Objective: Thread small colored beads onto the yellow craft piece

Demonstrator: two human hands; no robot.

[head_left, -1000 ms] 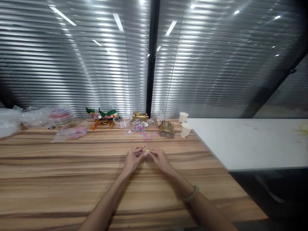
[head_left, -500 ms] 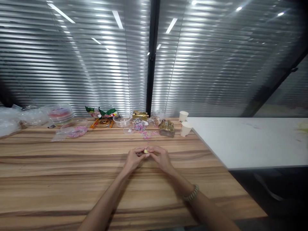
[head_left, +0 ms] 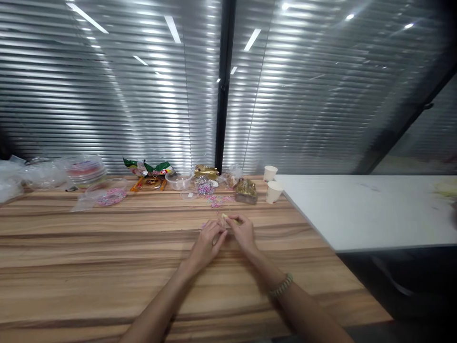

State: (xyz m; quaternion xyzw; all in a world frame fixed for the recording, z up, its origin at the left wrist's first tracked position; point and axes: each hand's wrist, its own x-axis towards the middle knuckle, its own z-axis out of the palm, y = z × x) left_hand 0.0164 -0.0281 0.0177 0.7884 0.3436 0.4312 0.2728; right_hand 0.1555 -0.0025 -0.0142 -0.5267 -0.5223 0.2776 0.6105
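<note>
Near the middle of the wooden table (head_left: 107,267), my right hand (head_left: 244,233) pinches a small pale yellow piece (head_left: 224,216) between thumb and fingers. Close beside it on the left is my left hand (head_left: 210,241), palm down, its thumb and forefinger apart near the yellow piece; no object shows between them. A small purple bit (head_left: 203,225) lies by the left fingertips. Beyond the hands, small pink and purple pieces (head_left: 216,200) are scattered on the table.
Along the back stand a clear bowl (head_left: 179,181), green packets (head_left: 157,167), a gold wrapper (head_left: 206,170), a brownish-gold block (head_left: 246,191) and two paper cups (head_left: 274,192). Stacked plastic lids (head_left: 85,170) sit at left. A white table (head_left: 374,209) adjoins at right.
My left hand has turned palm down and its fingers have come off the yellow piece. My right hand has shifted slightly with the piece. The camera view has moved a little.
</note>
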